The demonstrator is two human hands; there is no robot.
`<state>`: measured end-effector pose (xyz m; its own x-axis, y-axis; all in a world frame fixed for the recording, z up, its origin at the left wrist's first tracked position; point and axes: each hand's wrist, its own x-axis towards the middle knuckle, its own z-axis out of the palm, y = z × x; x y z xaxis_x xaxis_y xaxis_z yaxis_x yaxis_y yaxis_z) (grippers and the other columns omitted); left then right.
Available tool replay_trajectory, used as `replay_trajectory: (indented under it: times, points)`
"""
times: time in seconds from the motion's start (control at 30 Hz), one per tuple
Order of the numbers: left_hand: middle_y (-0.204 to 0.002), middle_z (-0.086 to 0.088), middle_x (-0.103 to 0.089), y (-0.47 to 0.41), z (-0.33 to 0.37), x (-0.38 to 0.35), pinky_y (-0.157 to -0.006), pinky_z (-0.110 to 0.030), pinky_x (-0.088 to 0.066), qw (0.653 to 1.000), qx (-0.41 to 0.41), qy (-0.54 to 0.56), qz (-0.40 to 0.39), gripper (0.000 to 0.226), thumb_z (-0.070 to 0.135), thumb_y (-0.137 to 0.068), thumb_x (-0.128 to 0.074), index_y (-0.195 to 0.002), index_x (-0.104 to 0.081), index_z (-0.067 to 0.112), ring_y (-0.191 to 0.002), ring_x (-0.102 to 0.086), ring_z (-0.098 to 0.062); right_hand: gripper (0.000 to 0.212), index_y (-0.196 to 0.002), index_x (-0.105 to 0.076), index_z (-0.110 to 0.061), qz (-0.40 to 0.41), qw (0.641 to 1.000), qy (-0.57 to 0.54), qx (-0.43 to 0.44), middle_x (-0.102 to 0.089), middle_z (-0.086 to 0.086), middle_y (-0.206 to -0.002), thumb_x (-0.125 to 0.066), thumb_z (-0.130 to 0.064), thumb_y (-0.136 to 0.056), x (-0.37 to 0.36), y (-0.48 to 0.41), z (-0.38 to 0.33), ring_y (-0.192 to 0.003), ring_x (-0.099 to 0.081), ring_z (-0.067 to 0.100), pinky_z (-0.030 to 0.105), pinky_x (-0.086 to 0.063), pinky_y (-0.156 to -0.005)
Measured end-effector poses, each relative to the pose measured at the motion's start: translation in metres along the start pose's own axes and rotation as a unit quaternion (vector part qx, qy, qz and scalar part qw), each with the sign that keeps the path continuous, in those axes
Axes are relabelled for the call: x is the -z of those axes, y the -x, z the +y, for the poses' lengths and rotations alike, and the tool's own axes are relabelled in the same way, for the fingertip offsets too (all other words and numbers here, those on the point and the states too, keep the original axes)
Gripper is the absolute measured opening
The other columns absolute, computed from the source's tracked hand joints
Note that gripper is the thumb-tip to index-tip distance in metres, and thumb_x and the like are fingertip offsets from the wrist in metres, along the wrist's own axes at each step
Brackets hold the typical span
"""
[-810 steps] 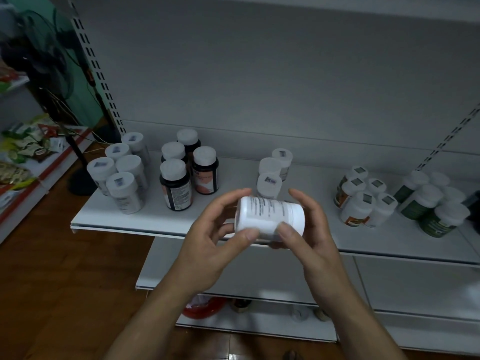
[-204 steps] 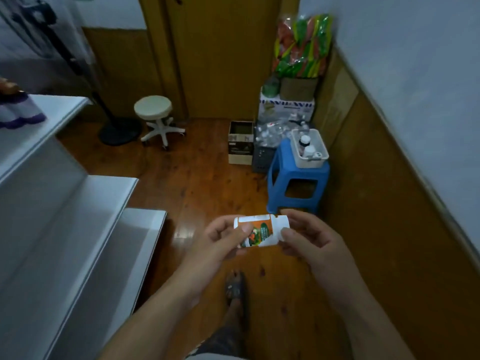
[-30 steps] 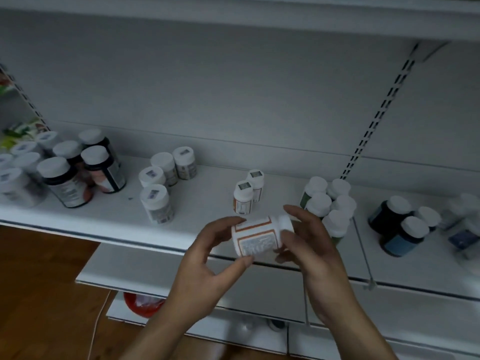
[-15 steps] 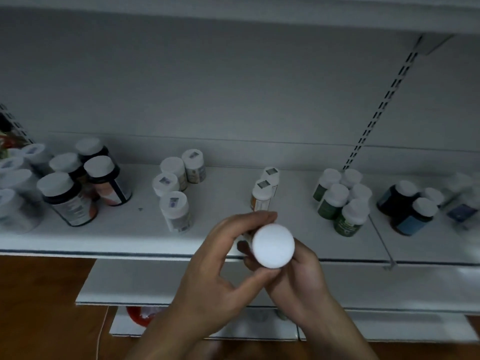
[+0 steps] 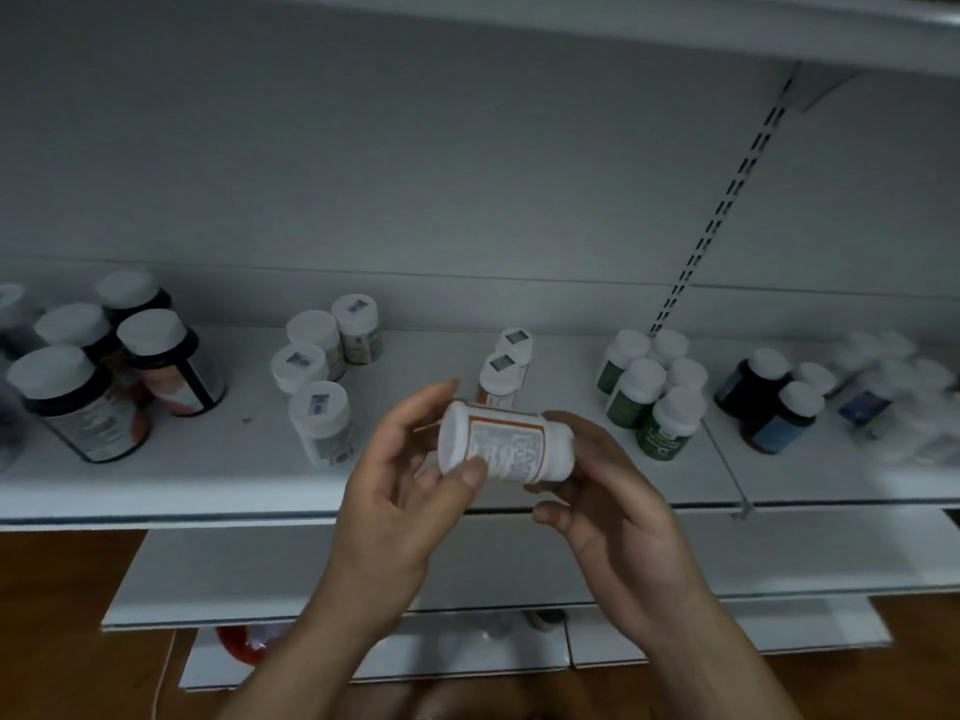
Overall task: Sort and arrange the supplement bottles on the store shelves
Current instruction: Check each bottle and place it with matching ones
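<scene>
A white bottle with an orange-edged label [image 5: 506, 449] lies sideways between my hands, just in front of the white shelf [image 5: 249, 491]. My left hand [image 5: 400, 491] grips its left end, thumb on the label and fingers behind. My right hand [image 5: 618, 506] cradles the right end from below and behind, fingers curled around it. Directly behind the held bottle stand two small matching orange-label bottles [image 5: 501, 379] on the shelf.
On the shelf, from left: dark bottles with white caps [image 5: 156, 356], several white bottles [image 5: 322, 366], green-label bottles [image 5: 654, 392], blue-label bottles [image 5: 779, 402] and blurred white ones at far right. A slotted upright [image 5: 722, 210] runs up the back panel. Lower shelves sit below.
Half a second ago the bottle's white end pointed at me; now it lies sideways with its printed label up. My right hand has shifted to the bottle's right end.
</scene>
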<state>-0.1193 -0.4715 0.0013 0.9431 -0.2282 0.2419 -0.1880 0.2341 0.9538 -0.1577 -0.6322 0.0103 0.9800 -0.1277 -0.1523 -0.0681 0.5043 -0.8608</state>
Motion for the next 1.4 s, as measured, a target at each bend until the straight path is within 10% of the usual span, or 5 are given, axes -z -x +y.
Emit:
replay_trajectory:
  times: [0.17,0.47,0.67,1.27,1.4]
  points:
    - [-0.105,-0.003,-0.072,-0.006,-0.006,-0.011,-0.087,-0.03,-0.055,0.993,0.086,0.056,0.051,0.037,0.034,-0.076,-0.071,-0.111,-0.066,0.022,-0.101,-0.068,-0.019,0.038,-0.108,-0.069,-0.026,-0.026,0.977,0.194,0.089,-0.072,-0.001,-0.102,-0.07,-0.031,-0.07,0.008,-0.002,-0.012,-0.089,-0.066,0.014,0.025,-0.054,-0.069]
    - [-0.126,0.005,-0.066,-0.005,0.001,-0.011,-0.088,-0.019,-0.05,0.997,0.048,0.015,-0.057,0.052,-0.001,-0.08,-0.062,-0.129,-0.055,0.014,-0.115,-0.063,-0.012,0.02,-0.086,-0.077,-0.031,0.012,0.985,0.165,0.056,-0.075,0.0,-0.089,-0.059,-0.031,-0.077,0.022,-0.013,-0.015,-0.077,-0.068,0.011,0.024,-0.054,-0.063]
    - [-0.099,0.003,-0.074,-0.008,-0.004,-0.019,-0.076,-0.018,-0.054,0.995,0.092,0.003,0.028,0.034,0.023,-0.078,-0.073,-0.11,-0.066,0.019,-0.094,-0.069,-0.012,0.03,-0.105,-0.072,-0.027,-0.001,0.976,0.196,0.094,-0.071,0.0,-0.095,-0.064,-0.02,-0.077,0.027,-0.013,-0.014,-0.074,-0.067,0.015,0.025,-0.055,-0.064]
    - [-0.128,0.003,-0.064,-0.019,-0.023,-0.02,-0.087,-0.022,-0.051,0.998,0.054,-0.012,-0.042,0.058,0.014,-0.079,-0.071,-0.133,-0.051,0.019,-0.116,-0.062,-0.014,0.027,-0.105,-0.069,-0.018,0.042,0.981,0.179,0.069,-0.073,0.005,-0.092,-0.073,-0.029,-0.08,0.04,-0.029,-0.017,-0.072,-0.069,0.015,0.024,-0.055,-0.063]
    - [-0.097,0.01,-0.074,-0.027,-0.019,-0.025,-0.075,-0.015,-0.052,0.998,0.06,-0.009,-0.005,0.038,0.014,-0.079,-0.074,-0.114,-0.062,0.018,-0.091,-0.068,-0.002,0.032,-0.112,-0.067,-0.028,0.008,0.974,0.206,0.096,-0.072,-0.002,-0.102,-0.062,-0.022,-0.08,0.041,-0.029,-0.019,-0.08,-0.069,0.014,0.025,-0.056,-0.069]
